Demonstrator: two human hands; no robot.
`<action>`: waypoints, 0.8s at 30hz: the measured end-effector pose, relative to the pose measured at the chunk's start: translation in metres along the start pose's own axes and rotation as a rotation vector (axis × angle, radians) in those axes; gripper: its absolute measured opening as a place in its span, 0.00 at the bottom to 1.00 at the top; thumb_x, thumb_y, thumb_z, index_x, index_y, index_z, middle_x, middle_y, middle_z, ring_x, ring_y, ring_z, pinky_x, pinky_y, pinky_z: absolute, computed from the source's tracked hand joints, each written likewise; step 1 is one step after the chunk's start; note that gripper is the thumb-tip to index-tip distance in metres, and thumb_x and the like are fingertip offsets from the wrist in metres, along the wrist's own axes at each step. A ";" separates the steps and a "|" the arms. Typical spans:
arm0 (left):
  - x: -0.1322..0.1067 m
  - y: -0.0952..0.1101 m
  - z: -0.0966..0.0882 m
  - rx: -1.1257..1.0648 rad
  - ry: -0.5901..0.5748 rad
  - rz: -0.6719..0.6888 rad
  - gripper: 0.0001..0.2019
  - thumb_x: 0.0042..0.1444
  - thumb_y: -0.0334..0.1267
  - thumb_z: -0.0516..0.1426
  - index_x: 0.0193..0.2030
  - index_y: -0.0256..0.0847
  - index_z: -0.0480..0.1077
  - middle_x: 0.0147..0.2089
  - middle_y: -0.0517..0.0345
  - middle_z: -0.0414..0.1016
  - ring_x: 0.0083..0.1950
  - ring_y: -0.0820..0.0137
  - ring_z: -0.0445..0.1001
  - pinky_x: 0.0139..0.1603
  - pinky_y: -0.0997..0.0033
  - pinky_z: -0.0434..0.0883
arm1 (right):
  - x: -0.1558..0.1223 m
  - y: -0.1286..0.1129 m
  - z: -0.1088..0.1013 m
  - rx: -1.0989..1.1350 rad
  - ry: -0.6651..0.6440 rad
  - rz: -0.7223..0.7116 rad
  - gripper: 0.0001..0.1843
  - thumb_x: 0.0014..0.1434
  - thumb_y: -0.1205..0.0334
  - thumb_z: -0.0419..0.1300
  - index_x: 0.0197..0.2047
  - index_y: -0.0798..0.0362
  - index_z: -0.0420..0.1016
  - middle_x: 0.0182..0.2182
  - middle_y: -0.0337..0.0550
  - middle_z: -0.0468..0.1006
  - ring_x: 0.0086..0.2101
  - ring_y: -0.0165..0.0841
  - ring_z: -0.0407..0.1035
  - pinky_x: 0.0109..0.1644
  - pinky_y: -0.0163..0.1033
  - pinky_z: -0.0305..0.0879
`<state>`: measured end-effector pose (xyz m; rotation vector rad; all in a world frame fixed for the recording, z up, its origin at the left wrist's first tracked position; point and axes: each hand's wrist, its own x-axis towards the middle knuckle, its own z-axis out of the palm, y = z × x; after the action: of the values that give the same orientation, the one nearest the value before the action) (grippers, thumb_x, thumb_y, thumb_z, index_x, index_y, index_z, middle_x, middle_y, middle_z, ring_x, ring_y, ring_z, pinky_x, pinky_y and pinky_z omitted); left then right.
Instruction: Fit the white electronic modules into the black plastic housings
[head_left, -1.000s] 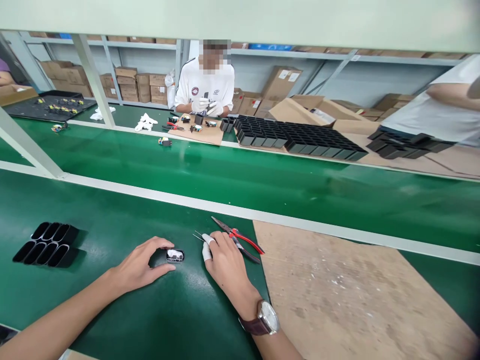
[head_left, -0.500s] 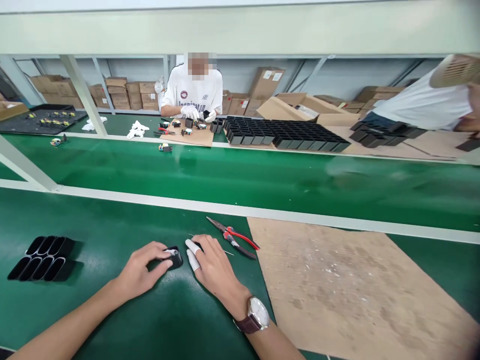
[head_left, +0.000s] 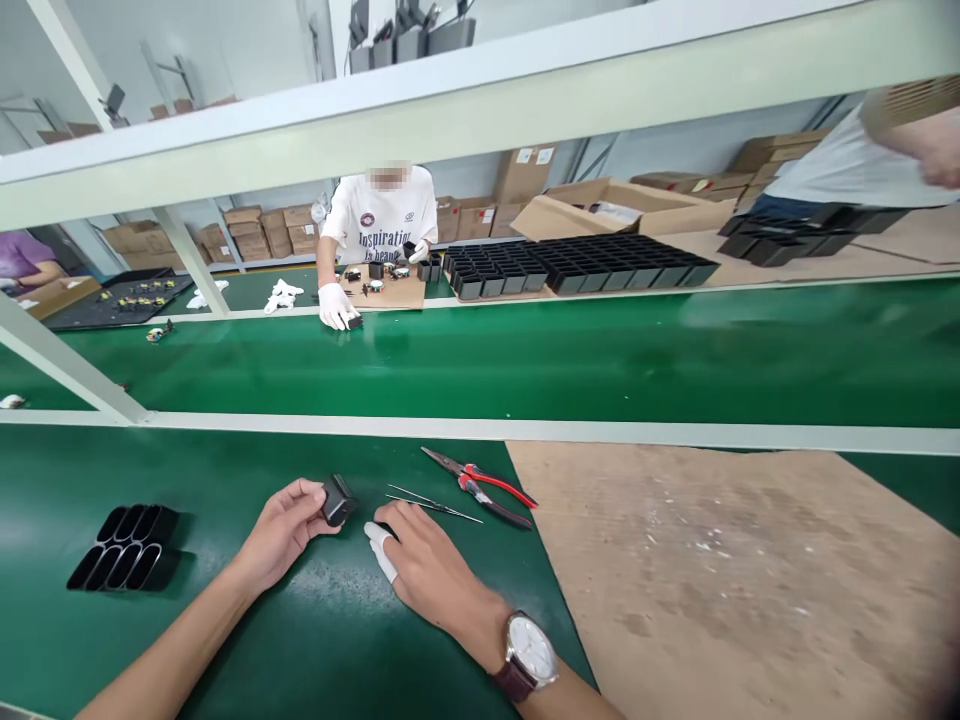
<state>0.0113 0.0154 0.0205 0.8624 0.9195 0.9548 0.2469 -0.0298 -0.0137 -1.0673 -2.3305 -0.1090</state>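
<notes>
My left hand (head_left: 281, 530) pinches a small black box-shaped part (head_left: 338, 499), tilted up off the green mat (head_left: 300, 640). My right hand (head_left: 424, 565) lies flat on the mat just right of it, a white cot on one finger and a watch (head_left: 529, 650) on the wrist; its fingers are stretched out and hold nothing. Thin metal tweezers (head_left: 431, 503) lie just beyond the right fingers. Red-handled pliers (head_left: 480, 487) rest farther right.
A black tray of oval cells (head_left: 124, 548) sits at the left. A cardboard sheet (head_left: 735, 580) covers the mat at the right. Beyond the green conveyor (head_left: 525, 355), a person in white gloves reaches onto it; black trays (head_left: 585, 265) and cartons stand behind. Another person stands far right.
My left hand has lifted and tilted the black part on its edge. My right hand slid back from the tweezers. The view tipped upward. The person opposite has reached a gloved hand onto the conveyor.
</notes>
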 end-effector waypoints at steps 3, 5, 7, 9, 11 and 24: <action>0.015 0.008 0.002 0.389 -0.021 0.150 0.19 0.58 0.51 0.71 0.40 0.36 0.79 0.37 0.50 0.84 0.36 0.65 0.83 0.42 0.60 0.84 | 0.001 0.000 0.003 0.012 -0.041 -0.017 0.13 0.55 0.78 0.63 0.42 0.55 0.76 0.45 0.48 0.77 0.44 0.41 0.68 0.47 0.45 0.70; 0.039 0.021 0.000 0.624 0.020 0.275 0.21 0.56 0.54 0.70 0.40 0.36 0.80 0.37 0.49 0.85 0.36 0.62 0.84 0.42 0.57 0.83 | 0.001 0.001 0.004 0.024 -0.072 -0.004 0.14 0.54 0.78 0.63 0.43 0.55 0.76 0.46 0.48 0.77 0.45 0.42 0.68 0.49 0.46 0.70; 0.073 0.040 -0.005 0.744 0.109 0.380 0.20 0.54 0.53 0.72 0.39 0.38 0.80 0.40 0.50 0.84 0.41 0.60 0.84 0.48 0.57 0.82 | 0.000 0.002 0.005 0.045 -0.108 0.013 0.14 0.55 0.76 0.63 0.44 0.54 0.75 0.47 0.49 0.77 0.46 0.42 0.67 0.51 0.47 0.69; 0.110 0.060 -0.012 0.840 0.222 0.460 0.16 0.55 0.50 0.72 0.39 0.39 0.80 0.45 0.50 0.83 0.46 0.60 0.83 0.54 0.57 0.80 | -0.001 0.004 0.007 0.063 -0.138 0.022 0.13 0.57 0.75 0.62 0.44 0.53 0.75 0.48 0.49 0.76 0.47 0.42 0.67 0.53 0.47 0.69; 0.143 0.077 -0.018 0.935 0.319 0.508 0.13 0.62 0.47 0.68 0.43 0.39 0.79 0.48 0.50 0.82 0.48 0.61 0.82 0.55 0.56 0.79 | -0.002 0.005 0.008 0.071 -0.151 0.027 0.12 0.58 0.75 0.61 0.44 0.53 0.75 0.48 0.49 0.76 0.47 0.42 0.67 0.54 0.47 0.68; 0.060 0.051 -0.023 1.357 0.249 0.814 0.23 0.62 0.41 0.66 0.64 0.49 0.72 0.70 0.48 0.72 0.74 0.53 0.67 0.75 0.45 0.66 | -0.009 0.008 0.020 0.142 0.177 -0.032 0.08 0.68 0.73 0.55 0.39 0.50 0.68 0.44 0.47 0.76 0.41 0.39 0.71 0.46 0.45 0.69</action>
<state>-0.0066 0.0924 0.0431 2.4361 1.4786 1.0562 0.2485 -0.0246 -0.0363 -0.9127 -2.1621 -0.0473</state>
